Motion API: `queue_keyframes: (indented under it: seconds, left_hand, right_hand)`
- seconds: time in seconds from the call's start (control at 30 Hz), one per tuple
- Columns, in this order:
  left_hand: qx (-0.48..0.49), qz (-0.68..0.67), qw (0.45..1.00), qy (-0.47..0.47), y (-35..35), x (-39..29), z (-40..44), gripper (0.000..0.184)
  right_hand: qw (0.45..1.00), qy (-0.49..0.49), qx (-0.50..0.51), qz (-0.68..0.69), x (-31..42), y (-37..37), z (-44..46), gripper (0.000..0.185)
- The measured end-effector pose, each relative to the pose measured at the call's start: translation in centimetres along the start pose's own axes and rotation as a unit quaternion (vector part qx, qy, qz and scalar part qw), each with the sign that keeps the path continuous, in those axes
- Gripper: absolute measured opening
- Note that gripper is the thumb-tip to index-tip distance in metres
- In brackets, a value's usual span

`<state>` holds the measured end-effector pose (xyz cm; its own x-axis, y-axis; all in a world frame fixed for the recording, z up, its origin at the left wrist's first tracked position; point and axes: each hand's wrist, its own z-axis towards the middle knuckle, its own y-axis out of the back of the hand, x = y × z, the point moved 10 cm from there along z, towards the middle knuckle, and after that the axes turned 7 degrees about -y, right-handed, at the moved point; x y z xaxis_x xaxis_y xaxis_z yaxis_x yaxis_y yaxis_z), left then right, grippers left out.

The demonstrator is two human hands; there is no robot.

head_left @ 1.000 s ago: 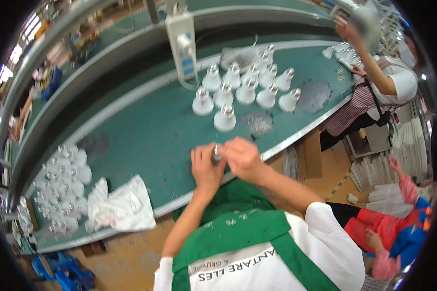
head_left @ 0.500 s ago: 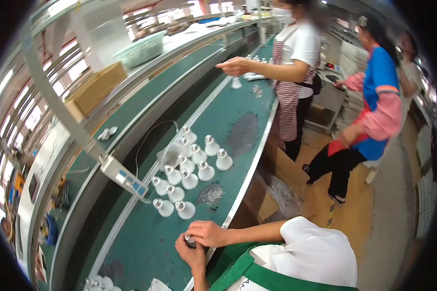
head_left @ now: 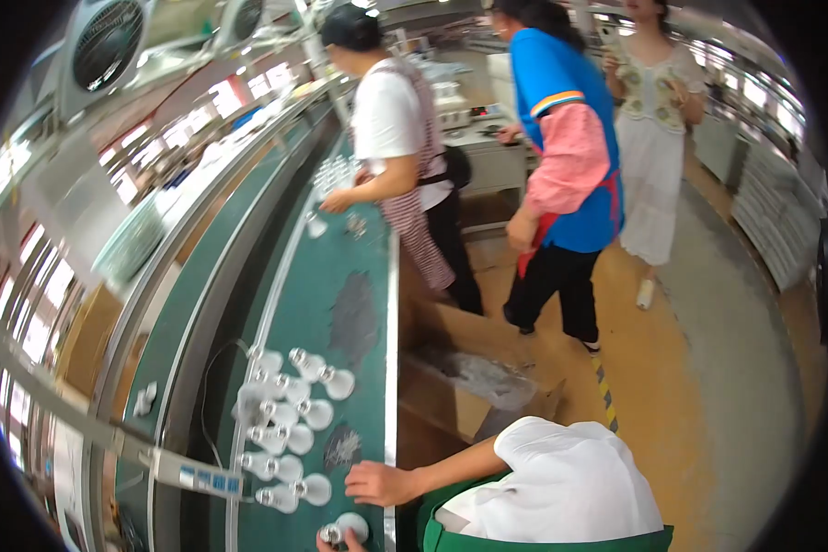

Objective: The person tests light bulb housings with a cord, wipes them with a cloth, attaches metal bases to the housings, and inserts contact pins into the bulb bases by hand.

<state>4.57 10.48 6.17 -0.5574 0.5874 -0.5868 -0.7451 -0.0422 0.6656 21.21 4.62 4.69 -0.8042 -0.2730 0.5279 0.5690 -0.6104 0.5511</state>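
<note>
My left hand is at the bottom edge, partly cut off, its fingers closed around a white light bulb with a metal screw base. My right hand is over the green belt, fingers stretched toward the belt, nothing visible in them. Just beyond its fingertips lies a small heap of thin silvery pieces on a dark patch. Several similar white bulbs lie or stand in a group on the belt, farther up and to the left of my right hand.
A metal rail edges the green belt. A white box on a bar juts over the left side. An open cardboard box stands beside the line. Co-workers stand farther along, one with a hand near a bulb.
My view has swung to the right. My hands, earlier together around a piece with a metal end, are now apart: the right near the silvery heap, the left holding a bulb lower down.
</note>
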Motion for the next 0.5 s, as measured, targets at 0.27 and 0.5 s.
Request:
queue_keyframes:
  seconds: [0.27,0.5]
  left_hand:
    - [0.041,-0.095,0.989,0.101,0.5,0.7,1.2,0.042]
    - [0.023,-0.081,0.994,0.075,1.9,1.6,1.0,0.036]
  right_hand:
    - [0.999,0.019,-0.008,-0.029,-1.3,0.0,-1.2,0.024]
    - [0.998,0.017,-0.025,-0.052,-0.9,0.4,-1.2,0.026]
